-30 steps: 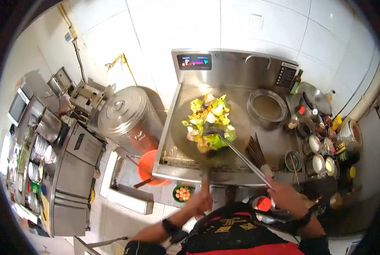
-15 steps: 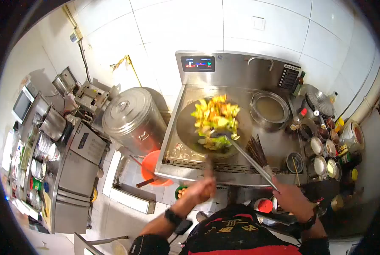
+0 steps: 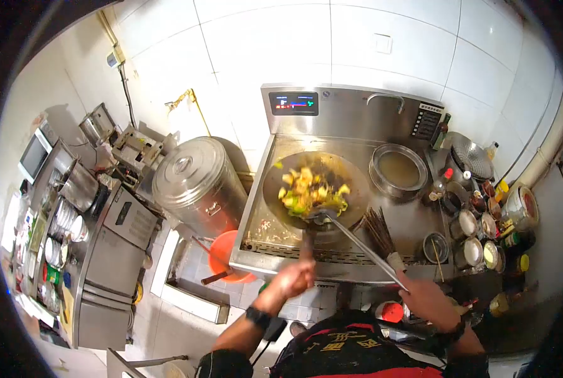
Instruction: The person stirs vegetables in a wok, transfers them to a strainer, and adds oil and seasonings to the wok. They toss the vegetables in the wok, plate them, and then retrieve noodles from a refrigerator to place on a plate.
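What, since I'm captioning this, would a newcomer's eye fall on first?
Probably the yellow and green food in or just above the wok, near the centre, where the right hand holds a ladle and the left hand the wok handle. Next come the lidded metal drum left of the stove and the orange bucket by the stove's left front corner.

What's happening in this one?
At a steel stove, the left hand grips the handle of a wok, while the right hand holds a long metal ladle, its head over the wok's near side. Chopped yellow and green food shows at the wok, too blurred to tell which pieces touch it.
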The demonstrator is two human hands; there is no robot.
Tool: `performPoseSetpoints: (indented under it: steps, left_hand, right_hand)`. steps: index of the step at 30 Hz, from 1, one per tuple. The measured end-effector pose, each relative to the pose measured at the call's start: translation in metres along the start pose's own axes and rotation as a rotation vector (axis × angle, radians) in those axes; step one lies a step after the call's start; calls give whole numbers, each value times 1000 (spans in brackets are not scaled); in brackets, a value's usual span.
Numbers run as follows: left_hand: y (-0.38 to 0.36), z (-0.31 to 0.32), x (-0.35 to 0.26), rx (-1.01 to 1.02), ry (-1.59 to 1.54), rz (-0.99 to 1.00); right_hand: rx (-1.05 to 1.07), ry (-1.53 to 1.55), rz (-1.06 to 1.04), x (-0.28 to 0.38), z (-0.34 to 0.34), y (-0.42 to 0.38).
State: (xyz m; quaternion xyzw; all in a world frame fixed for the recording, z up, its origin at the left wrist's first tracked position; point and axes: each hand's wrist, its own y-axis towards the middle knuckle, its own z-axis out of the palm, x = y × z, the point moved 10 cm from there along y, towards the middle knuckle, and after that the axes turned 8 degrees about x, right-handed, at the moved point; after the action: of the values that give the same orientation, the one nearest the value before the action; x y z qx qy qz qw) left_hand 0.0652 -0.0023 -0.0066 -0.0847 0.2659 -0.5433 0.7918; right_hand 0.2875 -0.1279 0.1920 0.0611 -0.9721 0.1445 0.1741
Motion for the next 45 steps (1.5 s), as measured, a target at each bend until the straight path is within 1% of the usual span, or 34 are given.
performPoseSetpoints:
  steps: [2, 3, 4, 5, 6, 8, 9, 10, 11, 12, 13, 14, 15, 17, 18, 20, 22, 24, 25, 26, 27, 28, 29, 30, 31, 32, 34, 36, 37, 39, 40, 42, 43, 45]
  left_hand:
    - [22, 13, -16, 65, 58, 73]
    - [22, 6, -13, -127, 277, 179]
    - [-10, 33, -2, -212, 366, 214]
    - [10, -6, 22, -177, 488, 228]
    - [6, -31, 57, -160, 490, 183]
    - [-29, -48, 107, -239, 450, 50]
    - [-45, -23, 102, -258, 410, 60]
    - [-53, -7, 94, -283, 360, 64]
    - [-44, 11, 46, -236, 1084, 260]
    - [-31, 33, 22, -144, 1804, 447]
    - [1, 1, 3, -55, 938, 256]
    - [27, -9, 13, 31, 77, 61]
    - [37, -9, 19, 34, 72, 54]
    - [47, -23, 14, -204, 211, 126]
    - [35, -26, 30, -153, 260, 134]
    - [10, -33, 64, -53, 355, 158]
    - [-24, -60, 100, -266, 435, 65]
    - [-52, -17, 82, -268, 366, 44]
    - [-41, -8, 34, -186, 1033, 240]
    - [-29, -17, 21, -136, 979, 263]
    - [-21, -15, 3, -86, 925, 283]
    - [-12, -4, -3, -89, 169, 134]
    - [3, -7, -9, -84, 175, 138]
    - [23, -26, -17, -174, 228, 136]
    - [38, -39, -25, -260, 281, 138]
    - [46, -40, -27, -251, 293, 145]
    - [55, -46, -27, -303, 467, 161]
    - [61, -43, -33, -296, 475, 193]
    - [62, -43, -34, -337, 492, 197]
    - [52, -41, -33, -418, 531, 192]
    - [44, -31, -38, -424, 526, 198]
    - [25, -8, -39, -332, 396, 156]
    - [12, 4, -46, -318, 419, 133]
    - [4, -8, -55, -284, 365, 120]
  right_hand:
    - [24, -23, 115, -15, 23, 23]
    - [25, -20, 119, -20, 44, 32]
    - [-30, -86, 154, -28, 62, 47]
    - [-93, -152, 190, -33, 65, 58]
    - [-94, -157, 188, -31, 61, 58]
    - [-62, 9, 322, -37, 54, 49]
    - [-200, -2, 124, -32, 42, 37]
    - [-189, -2, 115, -23, 21, 26]
    - [-121, 13, 107, -8, -3, 9]
    - [-48, 32, 105, 0, -9, -2]
    - [-40, 33, 108, -2, -8, -2]
    - [-24, 47, 95, -6, -5, 0]
    - [-7, 62, 84, -8, 2, 2]
    - [-11, 1, 150, -28, 46, 29]
    - [-28, -57, 204, -37, 61, 44]
    - [-98, -99, 215, -32, 69, 56]
    - [-155, -138, 229, -32, 64, 56]
    - [-188, 73, 157, -26, 50, 43]
    - [-170, 149, 63, -24, 44, 35]
    - [-158, 156, 67, -25, 36, 30]
    - [-115, 249, 83, -26, 26, 31]
    - [-84, 337, 96, -30, 19, 34]
    - [-140, 325, 67, -35, 19, 49]
    - [-196, 312, 39, -40, 18, 63]
    - [-164, 296, 158, -58, 32, 88]
    - [-136, 280, 275, -77, 48, 114]
    - [-233, 285, 377, -97, 103, 166]
    - [-152, 1044, 365, -64, 157, 184]
    - [-151, 1046, 356, -43, 153, 189]
    - [102, 1825, 274, 18, 166, 180]
    - [111, 1821, 271, 20, 159, 171]
    - [161, 1814, 255, 14, 145, 147]
    - [189, 1806, 242, 10, 137, 138]
    - [242, 1799, 210, 3, 122, 130]
